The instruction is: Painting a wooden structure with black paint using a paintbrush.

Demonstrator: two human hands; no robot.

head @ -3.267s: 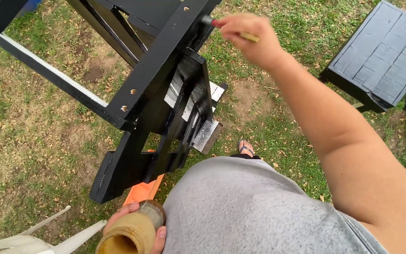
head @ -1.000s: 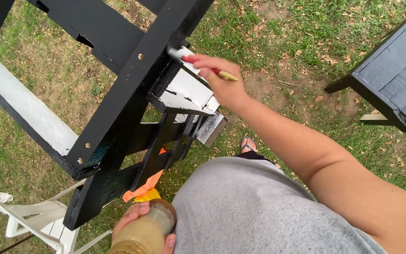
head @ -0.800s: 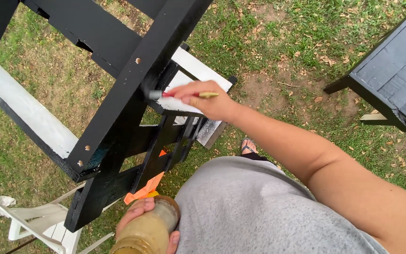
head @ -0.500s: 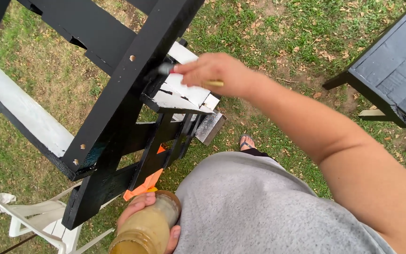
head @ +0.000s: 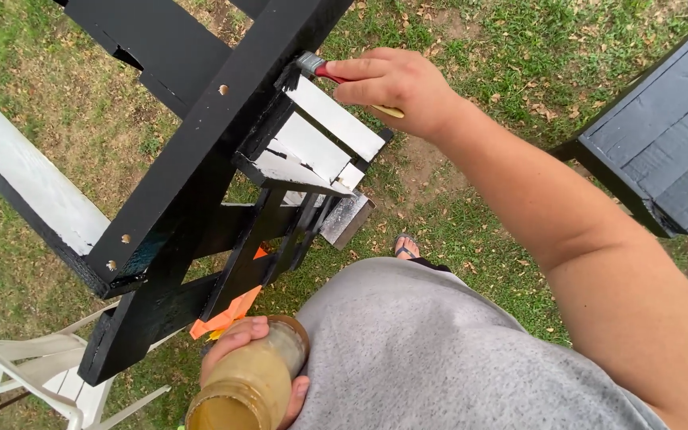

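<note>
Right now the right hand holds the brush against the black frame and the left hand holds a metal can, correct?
Not quite. The head view shows the left hand holding a glass jar, not a metal can. The right hand does hold the brush against the black frame.

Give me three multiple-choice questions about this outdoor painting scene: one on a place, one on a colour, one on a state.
1. Where is the small red-handled paintbrush?
A. on the grass
B. against the black-painted wooden frame
C. in the jar

2. What colour are the frame's unpainted slats?
A. white
B. blue
C. green

3. How is the cloudy yellowish glass jar?
A. lying tipped over
B. standing on the white plastic chair
C. held in the left hand

Answers: B, the right hand presses the bristles to the frame; A, they show white beside the black; C, fingers wrap it.
</note>
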